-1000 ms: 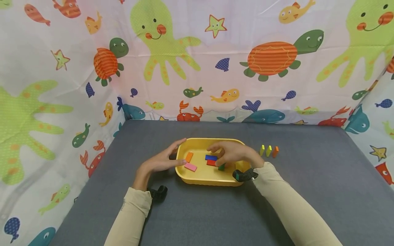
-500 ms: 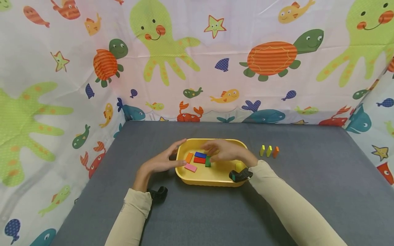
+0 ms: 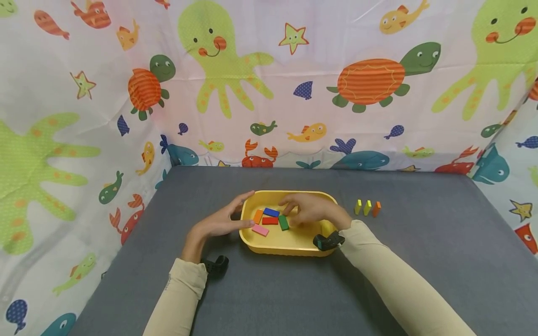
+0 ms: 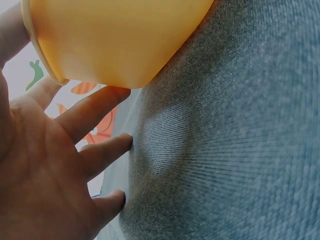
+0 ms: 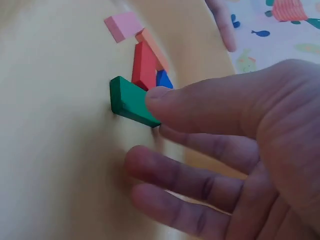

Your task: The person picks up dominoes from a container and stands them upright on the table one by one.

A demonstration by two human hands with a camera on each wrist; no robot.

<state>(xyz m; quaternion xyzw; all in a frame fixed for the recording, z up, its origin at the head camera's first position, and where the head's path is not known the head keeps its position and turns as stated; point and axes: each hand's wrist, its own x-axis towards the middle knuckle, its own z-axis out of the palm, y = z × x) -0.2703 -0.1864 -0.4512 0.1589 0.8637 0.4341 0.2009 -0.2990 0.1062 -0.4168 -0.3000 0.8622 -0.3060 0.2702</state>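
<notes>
My left hand (image 3: 218,219) holds the left end of a yellow plastic tub (image 3: 290,249), thumb over its rim and fingers spread outside. The middle fingertip meets the outer wall in the left wrist view. Inside the tub lie flat rectangular blocks: orange (image 3: 258,216), blue (image 3: 271,212), red (image 3: 270,220), pink (image 3: 260,229) and green (image 3: 283,223). My right hand (image 3: 311,208) reaches into the tub just right of the green block, fingers loosely bent and apart. In the right wrist view its thumb tip overlaps the end of that block; nothing is pinched.
Right of the tub two yellow blocks (image 3: 358,206) and one orange block (image 3: 376,208) stand upright in a row. Partly behind the right wrist, a yellow shape (image 3: 328,227) shows inside the tub. A printed curtain (image 3: 269,84) encloses the dark grey tabletop (image 3: 269,294).
The blue, red and green blocks have shifted left towards the orange one, and the green one has turned. My right hand moved left, then slightly back right off the blocks. The left hand stays put.
</notes>
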